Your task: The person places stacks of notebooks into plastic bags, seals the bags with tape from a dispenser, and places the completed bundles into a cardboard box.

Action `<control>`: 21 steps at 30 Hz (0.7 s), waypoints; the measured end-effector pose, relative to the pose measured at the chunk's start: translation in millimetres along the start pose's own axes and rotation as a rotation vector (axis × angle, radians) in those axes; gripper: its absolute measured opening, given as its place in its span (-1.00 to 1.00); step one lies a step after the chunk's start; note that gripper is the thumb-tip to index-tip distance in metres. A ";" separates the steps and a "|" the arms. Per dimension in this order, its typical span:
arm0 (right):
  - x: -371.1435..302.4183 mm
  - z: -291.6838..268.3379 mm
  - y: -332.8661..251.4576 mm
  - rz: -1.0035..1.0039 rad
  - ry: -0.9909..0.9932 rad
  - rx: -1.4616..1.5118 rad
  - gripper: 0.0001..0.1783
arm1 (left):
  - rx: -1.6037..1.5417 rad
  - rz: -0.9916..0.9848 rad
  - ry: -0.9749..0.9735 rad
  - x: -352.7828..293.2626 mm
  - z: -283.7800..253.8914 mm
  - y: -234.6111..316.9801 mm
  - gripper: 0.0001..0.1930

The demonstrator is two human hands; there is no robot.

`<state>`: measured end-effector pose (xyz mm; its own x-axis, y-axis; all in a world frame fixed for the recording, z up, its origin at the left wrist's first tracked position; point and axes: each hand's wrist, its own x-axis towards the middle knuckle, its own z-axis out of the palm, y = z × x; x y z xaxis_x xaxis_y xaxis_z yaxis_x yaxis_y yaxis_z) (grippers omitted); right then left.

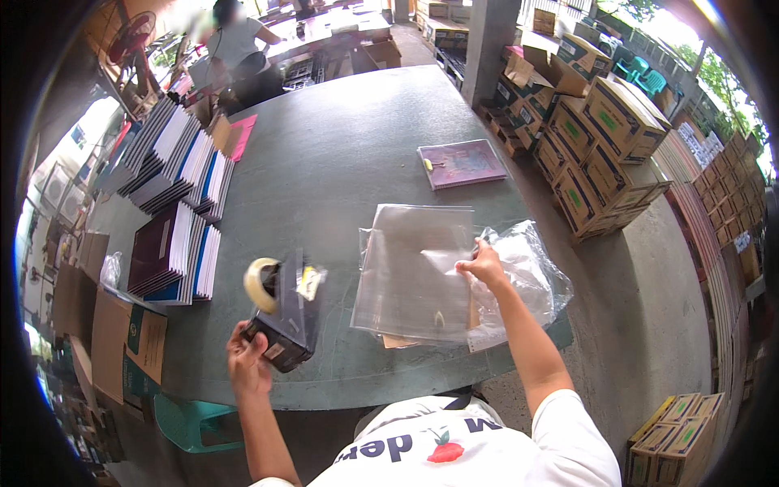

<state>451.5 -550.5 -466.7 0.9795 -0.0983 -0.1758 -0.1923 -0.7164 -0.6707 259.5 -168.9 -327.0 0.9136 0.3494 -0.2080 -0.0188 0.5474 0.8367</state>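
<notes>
Black, angular, probably plastic tape dispenser [290, 329] in the left fingers [257, 344].

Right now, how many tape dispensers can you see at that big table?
1: the black tape dispenser, held in the left hand, left of the clear plastic sheets. The book stacks could hide others.

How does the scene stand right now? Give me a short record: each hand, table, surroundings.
Left hand: grips a black tape dispenser
Right hand: at the right edge of the flat clear plastic; grip unclear
Beside right hand: crumpled clear plastic
Table, left side: stacked books
Table, farther right: purple-covered book
Floor, right: stacked cartons
Background: another person
</notes>
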 end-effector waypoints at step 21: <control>-16.4 26.5 -62.2 -0.135 0.105 -0.688 0.07 | 1.678 0.753 0.568 -39.6 -121.7 -8.6 -0.67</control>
<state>445.8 -486.1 -441.2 0.9994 -0.0192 -0.0298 -0.0212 -0.9974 -0.0686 174.0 -94.9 -387.6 0.6790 0.4882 0.5482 0.3808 -0.8727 0.3056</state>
